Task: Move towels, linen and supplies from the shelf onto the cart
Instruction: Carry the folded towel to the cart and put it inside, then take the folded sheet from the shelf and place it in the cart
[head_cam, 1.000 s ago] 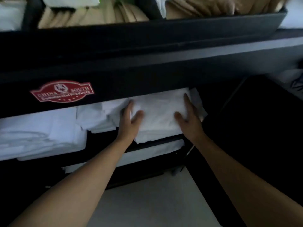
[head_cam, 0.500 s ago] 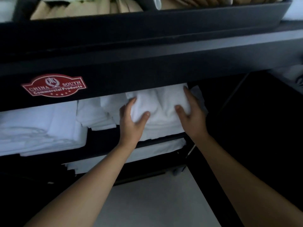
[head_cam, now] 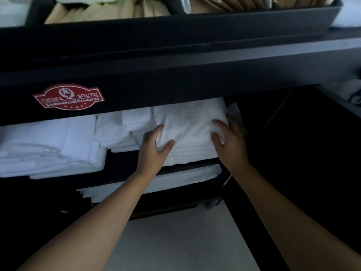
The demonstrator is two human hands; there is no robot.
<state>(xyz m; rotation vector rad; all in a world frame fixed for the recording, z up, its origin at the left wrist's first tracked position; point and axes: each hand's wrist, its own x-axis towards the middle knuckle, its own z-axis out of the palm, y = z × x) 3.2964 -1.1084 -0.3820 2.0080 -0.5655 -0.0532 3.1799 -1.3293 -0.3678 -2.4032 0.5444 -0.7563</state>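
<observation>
Both hands: left hand [head_cam: 154,147], right hand [head_cam: 230,141] clutch folded towel [head_cam: 191,122] | long axis left-right | cart [head_cam: 175,79]

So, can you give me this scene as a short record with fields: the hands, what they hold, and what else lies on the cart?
left hand: left hand grips the left edge of the folded white towel, thumb on top
right hand: right hand grips its right edge
towel position: on the middle shelf, upon a white stack
neighbours: more folded white linen to the left
lower shelf: white sheets
top tray: tan paper packets
label: red sticker on the black cart
</observation>
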